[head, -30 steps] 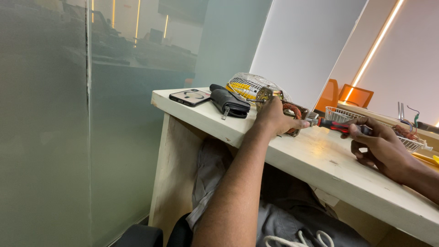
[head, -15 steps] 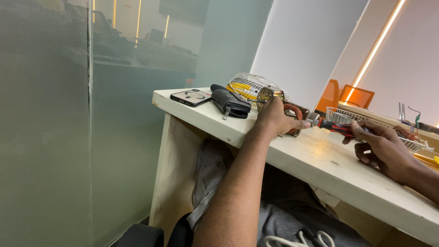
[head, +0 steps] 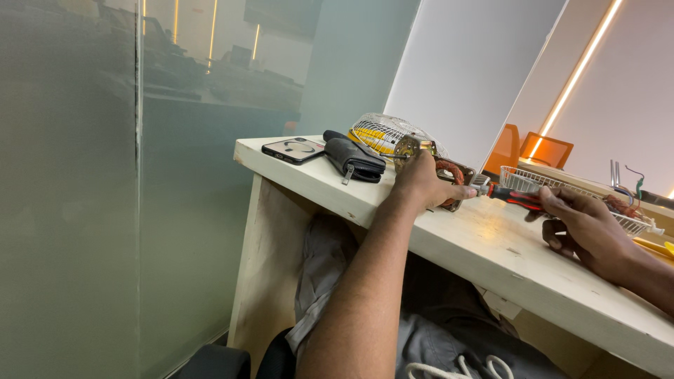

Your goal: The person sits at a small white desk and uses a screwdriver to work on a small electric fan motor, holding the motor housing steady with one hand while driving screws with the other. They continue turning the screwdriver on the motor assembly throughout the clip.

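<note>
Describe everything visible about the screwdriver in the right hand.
The screwdriver has a red and black handle that looks like plastic or rubber, with a short metal shaft at its left end. It lies nearly level just above the table, tip pointing left toward the motor that the left hand steadies. The right hand grips the handle's rear, hiding that end. Whether the tip touches the motor cannot be told. A wire basket sits just behind it.
</note>
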